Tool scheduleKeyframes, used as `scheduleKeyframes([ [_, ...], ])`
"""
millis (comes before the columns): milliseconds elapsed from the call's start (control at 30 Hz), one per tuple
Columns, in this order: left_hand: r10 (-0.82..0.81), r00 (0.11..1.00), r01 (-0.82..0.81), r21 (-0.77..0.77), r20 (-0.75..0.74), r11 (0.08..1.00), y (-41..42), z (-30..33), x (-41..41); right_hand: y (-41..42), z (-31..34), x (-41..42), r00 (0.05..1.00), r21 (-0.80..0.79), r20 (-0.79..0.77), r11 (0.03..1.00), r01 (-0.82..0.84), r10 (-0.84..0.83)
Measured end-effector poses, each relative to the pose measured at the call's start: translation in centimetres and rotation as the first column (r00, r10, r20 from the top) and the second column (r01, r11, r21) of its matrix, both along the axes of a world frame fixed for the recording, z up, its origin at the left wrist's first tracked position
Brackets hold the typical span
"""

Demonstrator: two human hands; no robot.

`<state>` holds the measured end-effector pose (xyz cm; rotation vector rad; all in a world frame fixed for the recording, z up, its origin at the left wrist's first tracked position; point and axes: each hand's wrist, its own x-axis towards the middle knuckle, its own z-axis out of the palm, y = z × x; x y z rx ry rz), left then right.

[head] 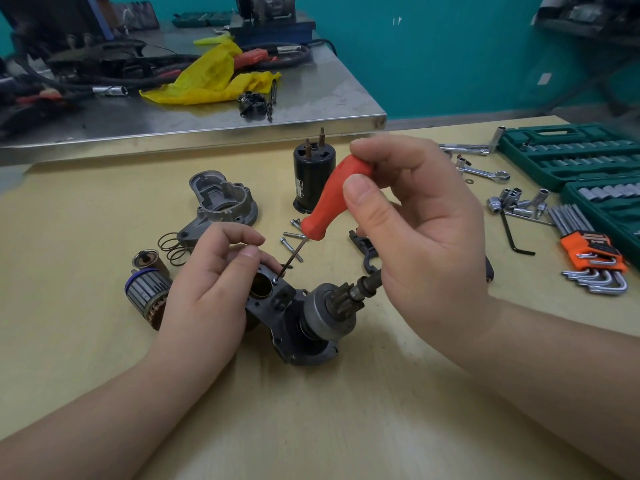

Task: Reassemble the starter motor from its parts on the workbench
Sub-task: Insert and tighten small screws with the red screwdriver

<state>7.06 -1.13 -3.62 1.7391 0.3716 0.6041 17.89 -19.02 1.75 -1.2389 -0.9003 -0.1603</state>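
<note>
Table [346,427]: I see pale wood, bare nearest me.
Starter housing [294,323]: mid-table, pinion gear facing right.
Left hand [211,289]: my fingers pinched together at the housing's top, steadying it.
Right hand [415,230]: clamped on the red screwdriver [332,199], tip on a screw.
Aluminium end cover [225,202]: farther, left.
Black solenoid [311,174]: upright, far.

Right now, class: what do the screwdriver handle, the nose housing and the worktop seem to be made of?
Screwdriver handle: likely moulded plastic, matte orange-red, smooth and uniform.
Nose housing: probably cast aluminium, dull grey with a grainy, unpainted surface.
Worktop: looks like pale wood or laminate; faint grain, low sheen.
</note>
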Motion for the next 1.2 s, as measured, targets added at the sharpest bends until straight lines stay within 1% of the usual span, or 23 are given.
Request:
scheduleKeyframes([
  [100, -0.007, 1.000, 0.007, 0.000, 0.003, 1.000, 0.07, 0.01, 0.00, -0.02, -0.03, -0.06, 0.998, 0.030, -0.055, 0.999, -0.026, 0.028],
  [167, -0.009, 1.000, 0.008, 0.008, 0.003, 1.000, 0.06, 0.02, 0.01, 0.01, 0.02, -0.11, 0.998, 0.031, -0.063, 0.999, -0.028, 0.030],
  [367, -0.003, 1.000, 0.003, 0.006, 0.009, 1.000, 0.02, -0.03, 0.01, -0.02, 0.02, -0.02, 1.000, -0.007, -0.009, 1.000, 0.008, -0.008],
  [567, 0.007, 1.000, -0.007, 0.024, 0.001, 1.000, -0.05, 0.03, 0.02, 0.01, 0.09, -0.18, 0.997, 0.038, -0.059, 0.998, -0.041, 0.043],
  [800, 0.008, 1.000, -0.008, 0.015, 0.004, 1.000, -0.03, -0.03, 0.04, -0.06, 0.30, -0.27, 1.000, -0.023, -0.009, 1.000, 0.021, -0.021],
  [900, 0.011, 1.000, -0.011, 0.021, -0.002, 1.000, -0.15, 0.12, 0.01, -0.14, 0.29, -0.30, 0.997, 0.019, -0.067, 0.999, -0.026, 0.027],
  [967, 0.013, 1.000, -0.013, 0.023, -0.007, 1.000, -0.20, 0.19, -0.01, -0.11, 0.29, -0.27, 0.996, 0.022, -0.083, 0.999, -0.028, 0.030],
  [1200, 0.022, 1.000, -0.022, 0.020, -0.015, 1.000, -0.20, 0.13, 0.01, -0.07, 0.35, -0.23, 1.000, -0.023, -0.022, 1.000, 0.020, -0.020],
])
